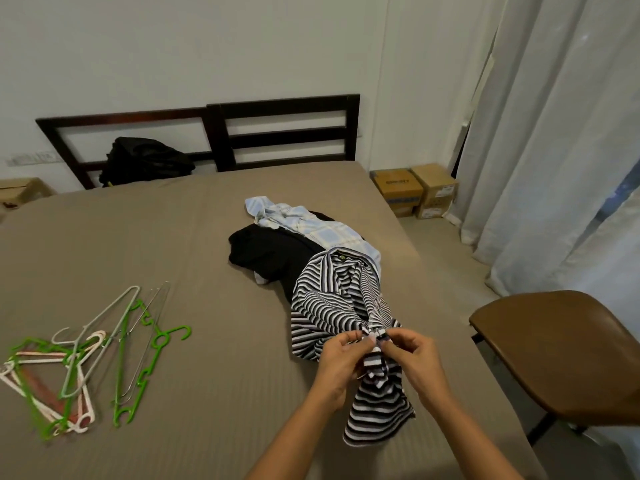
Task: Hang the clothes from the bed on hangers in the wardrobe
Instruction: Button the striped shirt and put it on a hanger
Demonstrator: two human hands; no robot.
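Observation:
A black-and-white striped shirt (pixel 329 306) lies bunched on the brown bed (pixel 207 237), its lower part trailing toward me. My left hand (pixel 341 362) and my right hand (pixel 414 355) both pinch the shirt's front edge close together, near its middle. Behind it lie a black garment (pixel 266 251) and a pale blue checked shirt (pixel 311 223), partly overlapping. A heap of hangers (pixel 86 355), green, white and pink plastic plus thin wire ones, lies on the bed at the left. No wardrobe is in view.
A brown chair (pixel 561 351) stands close to the bed's right edge. A black bag (pixel 145 161) leans on the dark headboard (pixel 277 133). Cardboard boxes (pixel 415 192) sit on the floor by the white curtains (pixel 554 150); another box (pixel 20 192) is at far left.

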